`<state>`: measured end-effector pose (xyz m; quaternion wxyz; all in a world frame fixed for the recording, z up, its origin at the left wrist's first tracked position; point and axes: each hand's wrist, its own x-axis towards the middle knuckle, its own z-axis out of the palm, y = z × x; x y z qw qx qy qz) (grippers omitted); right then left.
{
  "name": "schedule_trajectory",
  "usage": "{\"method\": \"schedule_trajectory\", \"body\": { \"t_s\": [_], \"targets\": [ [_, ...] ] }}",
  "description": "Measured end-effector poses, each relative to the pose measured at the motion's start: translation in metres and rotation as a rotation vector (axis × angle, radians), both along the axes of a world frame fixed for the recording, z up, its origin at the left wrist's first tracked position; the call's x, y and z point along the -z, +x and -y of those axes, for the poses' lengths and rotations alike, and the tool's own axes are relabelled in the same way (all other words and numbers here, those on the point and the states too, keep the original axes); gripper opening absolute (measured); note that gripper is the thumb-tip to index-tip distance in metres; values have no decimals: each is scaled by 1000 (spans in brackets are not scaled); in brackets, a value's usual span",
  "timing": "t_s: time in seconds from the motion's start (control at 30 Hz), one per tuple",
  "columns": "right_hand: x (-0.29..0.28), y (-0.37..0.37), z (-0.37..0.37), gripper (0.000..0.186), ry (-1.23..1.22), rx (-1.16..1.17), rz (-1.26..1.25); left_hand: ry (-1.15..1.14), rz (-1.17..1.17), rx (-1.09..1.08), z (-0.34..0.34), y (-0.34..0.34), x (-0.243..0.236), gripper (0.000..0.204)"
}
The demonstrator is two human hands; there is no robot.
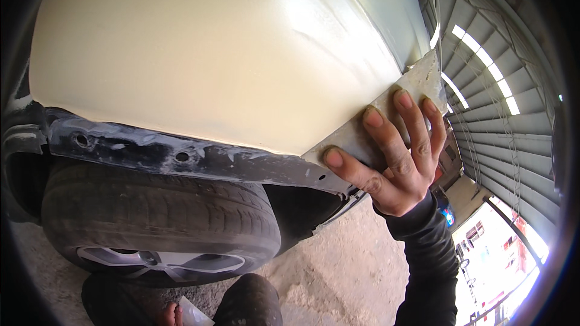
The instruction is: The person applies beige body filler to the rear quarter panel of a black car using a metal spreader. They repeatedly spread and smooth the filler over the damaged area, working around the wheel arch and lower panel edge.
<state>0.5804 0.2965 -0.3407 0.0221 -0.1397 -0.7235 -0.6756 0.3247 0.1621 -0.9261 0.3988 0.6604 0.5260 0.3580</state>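
Note:
My right hand (402, 154) presses a wide, flat metal putty spreader (356, 136) against the right end of a beige-coated car body panel (181, 54). The thumb and several fingers lie on the spreader's near face, and its long edge runs slantwise along the panel. Smears of filler mark the spreader's upper end. At the bottom edge, between my knees, only a few fingertips of my left hand (173, 314) show. They are closed beside a pale flat plate (194, 312) that they appear to grip; the rest is cut off by the frame.
Below the panel runs a dark, dusty metal flange (133, 145) with round holes. Under it sits a car wheel with a worn tyre (157, 217). My knee (249, 302) is close to the tyre. Rough concrete floor (344, 265) lies to the right, beneath a corrugated metal roof (501, 139).

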Motion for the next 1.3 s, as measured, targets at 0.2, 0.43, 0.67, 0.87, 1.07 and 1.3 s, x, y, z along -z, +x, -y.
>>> {"method": "schedule_trajectory", "body": {
  "t_s": [0.2,0.43,0.67,0.87,1.07,1.3],
  "targets": [
    [5,15,-3,66,27,-42,-36,-91,9,23,-2,-4,-10,34],
    [11,36,-5,65,27,-64,-88,-132,-36,25,-3,-4,-22,36],
    [15,57,-2,62,7,-34,-118,-117,-93,-5,-3,-2,-3,37],
    [21,79,-4,62,21,-51,-143,-64,-97,-18,-2,-3,-3,36],
    [29,98,-1,58,7,-26,-194,-41,-93,8,-7,-7,-26,32],
    [43,124,3,55,-4,-3,-258,67,-131,-16,-8,-7,-33,29]
  ]
}}
